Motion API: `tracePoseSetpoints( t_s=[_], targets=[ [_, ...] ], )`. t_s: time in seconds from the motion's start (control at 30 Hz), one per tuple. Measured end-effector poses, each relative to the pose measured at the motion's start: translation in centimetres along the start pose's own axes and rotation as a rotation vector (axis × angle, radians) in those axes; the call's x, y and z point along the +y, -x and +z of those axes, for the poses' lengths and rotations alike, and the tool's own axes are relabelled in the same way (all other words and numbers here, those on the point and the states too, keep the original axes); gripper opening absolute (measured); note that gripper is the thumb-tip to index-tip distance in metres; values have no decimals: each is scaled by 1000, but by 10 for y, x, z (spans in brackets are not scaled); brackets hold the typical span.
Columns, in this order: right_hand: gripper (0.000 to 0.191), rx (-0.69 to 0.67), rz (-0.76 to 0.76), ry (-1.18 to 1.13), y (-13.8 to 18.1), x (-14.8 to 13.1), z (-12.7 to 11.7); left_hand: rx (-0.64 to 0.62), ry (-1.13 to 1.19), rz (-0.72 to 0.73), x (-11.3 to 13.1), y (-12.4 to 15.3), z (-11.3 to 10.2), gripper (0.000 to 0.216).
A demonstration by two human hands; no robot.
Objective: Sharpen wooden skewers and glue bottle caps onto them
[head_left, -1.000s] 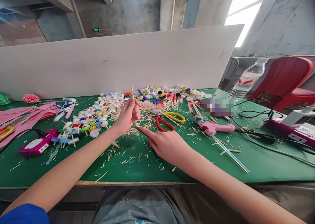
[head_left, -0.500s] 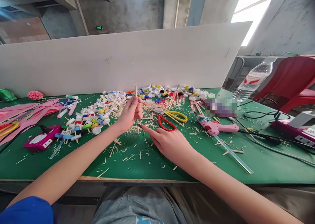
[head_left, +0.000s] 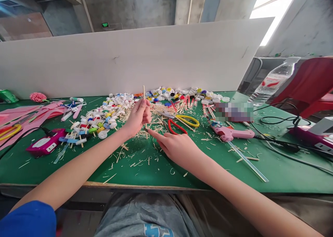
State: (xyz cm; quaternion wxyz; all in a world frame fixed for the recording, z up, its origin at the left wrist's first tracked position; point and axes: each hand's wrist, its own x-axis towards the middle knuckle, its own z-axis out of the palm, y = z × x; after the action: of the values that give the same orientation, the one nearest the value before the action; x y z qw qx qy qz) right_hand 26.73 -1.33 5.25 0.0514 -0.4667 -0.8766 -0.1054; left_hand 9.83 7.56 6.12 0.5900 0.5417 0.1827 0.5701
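Observation:
Upright in my closed left hand is a thin wooden stick; its upper end sticks out above my fist and its lower end points down at the table. My right hand is closed, with the index finger stretched along a small knife. Only the dark tip of that blade shows, against the lower part of the stick; the rest is hidden by my hand. Pale wood shavings lie below and around both hands. Scissors with red and yellow handles rest just beyond my right hand.
Bottle caps on sticks are heaped at the left, and loose caps lie along the white board. A pink glue gun, with a clear glue stick, and a water bottle stand right. A magenta power strip sits left.
The camera view has shifted slightly. The blade tip has moved up a little along the stick, closer to my left fist. Both hands keep their grip.

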Motion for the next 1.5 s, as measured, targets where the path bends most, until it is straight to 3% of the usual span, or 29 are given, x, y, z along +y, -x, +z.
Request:
tracePoseSetpoints(
  t_s=[0.57, 0.87, 1.13, 1.5],
  targets=[
    [60, -117, 22, 106, 4, -9, -10, -34, -15, 9, -1, -2, -1, 26],
    [54, -192, 15, 19, 9, -11, -14, -7, 30, -11, -3, -4, -6, 24],
    [51, -131, 14, -33, 14, -7, -4, 13, 43, -28, -4, -6, -10, 25],
    [71, -103, 26, 190, 5, -8, -5, -32, -15, -29, -2, -2, -3, 28]
  ],
)
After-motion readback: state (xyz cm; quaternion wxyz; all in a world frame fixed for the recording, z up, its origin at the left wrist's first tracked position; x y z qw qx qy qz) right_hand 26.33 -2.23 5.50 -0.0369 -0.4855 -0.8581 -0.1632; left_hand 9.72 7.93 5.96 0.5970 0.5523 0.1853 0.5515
